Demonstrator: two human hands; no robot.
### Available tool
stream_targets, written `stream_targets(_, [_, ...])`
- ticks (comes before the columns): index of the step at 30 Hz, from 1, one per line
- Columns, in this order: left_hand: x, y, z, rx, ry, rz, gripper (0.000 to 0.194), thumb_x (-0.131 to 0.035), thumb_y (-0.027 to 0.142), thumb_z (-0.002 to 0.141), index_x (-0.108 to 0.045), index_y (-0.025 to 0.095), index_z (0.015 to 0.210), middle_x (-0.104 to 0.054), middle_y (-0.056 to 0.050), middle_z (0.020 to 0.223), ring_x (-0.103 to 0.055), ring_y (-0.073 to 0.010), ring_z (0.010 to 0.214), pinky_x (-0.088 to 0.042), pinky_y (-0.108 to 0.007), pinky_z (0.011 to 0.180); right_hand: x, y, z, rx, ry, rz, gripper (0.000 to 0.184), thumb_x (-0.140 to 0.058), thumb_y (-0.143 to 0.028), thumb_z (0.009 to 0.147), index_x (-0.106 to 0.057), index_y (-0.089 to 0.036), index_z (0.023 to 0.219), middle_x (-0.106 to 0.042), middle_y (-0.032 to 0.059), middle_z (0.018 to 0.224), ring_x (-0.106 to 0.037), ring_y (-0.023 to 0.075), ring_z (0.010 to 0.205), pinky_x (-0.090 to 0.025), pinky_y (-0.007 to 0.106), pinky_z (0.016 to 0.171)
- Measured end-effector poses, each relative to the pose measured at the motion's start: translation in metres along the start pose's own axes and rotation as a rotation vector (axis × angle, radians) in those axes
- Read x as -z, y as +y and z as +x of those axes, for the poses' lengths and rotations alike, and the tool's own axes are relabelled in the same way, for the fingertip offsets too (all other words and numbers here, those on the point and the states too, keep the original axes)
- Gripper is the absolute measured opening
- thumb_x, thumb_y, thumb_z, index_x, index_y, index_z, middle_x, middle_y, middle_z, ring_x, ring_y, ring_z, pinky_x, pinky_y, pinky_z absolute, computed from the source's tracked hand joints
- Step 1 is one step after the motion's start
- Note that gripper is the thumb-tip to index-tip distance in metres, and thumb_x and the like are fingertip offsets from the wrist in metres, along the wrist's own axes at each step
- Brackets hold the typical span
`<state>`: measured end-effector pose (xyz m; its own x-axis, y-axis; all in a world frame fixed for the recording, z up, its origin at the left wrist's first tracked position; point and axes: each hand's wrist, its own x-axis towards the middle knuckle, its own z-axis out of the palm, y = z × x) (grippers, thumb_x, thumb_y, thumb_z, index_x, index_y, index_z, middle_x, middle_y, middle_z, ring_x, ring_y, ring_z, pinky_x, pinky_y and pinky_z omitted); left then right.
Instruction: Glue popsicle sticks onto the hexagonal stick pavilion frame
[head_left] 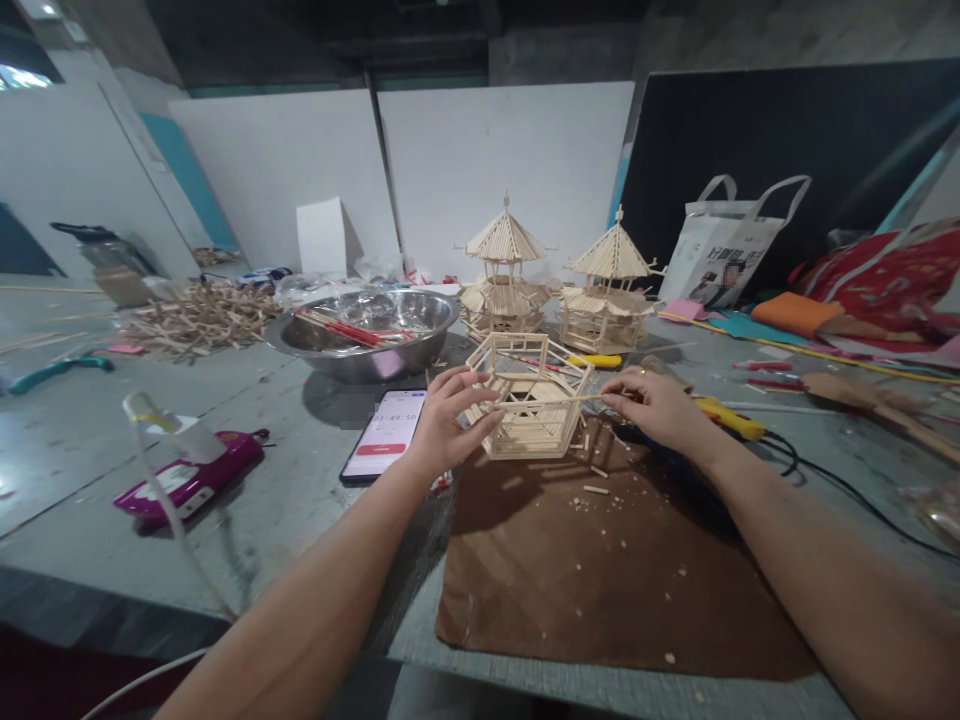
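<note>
A small hexagonal frame of pale wooden sticks (529,395) stands at the far edge of a brown mat (600,560). My left hand (448,415) grips the frame's left side, fingers curled round its sticks. My right hand (651,405) pinches the end of a thin wooden stick (551,401) that lies across the top of the frame. Loose stick offcuts are scattered on the mat near the frame.
Two finished stick pagodas (504,270) (611,290) stand behind the frame. A steel bowl (367,335), a phone (386,432), a pink device (187,480), a yellow-handled tool (724,415) with a black cable, a stick pile (199,318) and a white bag (724,245) surround them.
</note>
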<state>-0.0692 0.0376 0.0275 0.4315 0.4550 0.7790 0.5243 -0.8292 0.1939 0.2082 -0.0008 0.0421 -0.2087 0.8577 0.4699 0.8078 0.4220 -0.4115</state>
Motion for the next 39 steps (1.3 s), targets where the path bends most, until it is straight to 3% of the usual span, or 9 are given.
stream_targets(27, [-0.002,-0.002,0.0,-0.028,0.017,0.033,0.014,-0.059,0.029,0.072,-0.062,0.021,0.083,-0.06,-0.004,0.096,-0.046,-0.0186,0.1,-0.039,-0.037,0.087,0.001,-0.001,-0.001,0.009,-0.007,0.007,0.017,-0.046,-0.029,0.077,-0.06,-0.019,0.074,-0.061,0.0045,0.076,-0.054,0.0172,0.074,-0.039,0.029,0.068])
stream_targets(33, [-0.001,0.0,0.001,0.006,0.0,0.018,0.028,-0.06,0.032,0.069,-0.058,0.02,0.095,-0.059,-0.005,0.1,-0.046,-0.0198,0.102,-0.038,-0.038,0.089,-0.003,-0.002,-0.003,-0.08,0.048,0.125,0.014,-0.044,-0.03,0.077,-0.053,-0.019,0.077,-0.058,0.0015,0.068,-0.05,0.0138,0.059,-0.038,0.026,0.056])
stream_targets(39, [-0.001,0.001,0.0,0.043,-0.029,0.011,0.033,-0.058,0.034,0.07,-0.055,0.02,0.1,-0.058,-0.006,0.103,-0.045,-0.021,0.104,-0.036,-0.039,0.09,-0.007,-0.009,-0.003,-0.073,0.125,0.21,0.016,-0.041,-0.033,0.078,-0.048,-0.019,0.077,-0.051,-0.0009,0.062,-0.045,0.0119,0.055,-0.036,0.024,0.052])
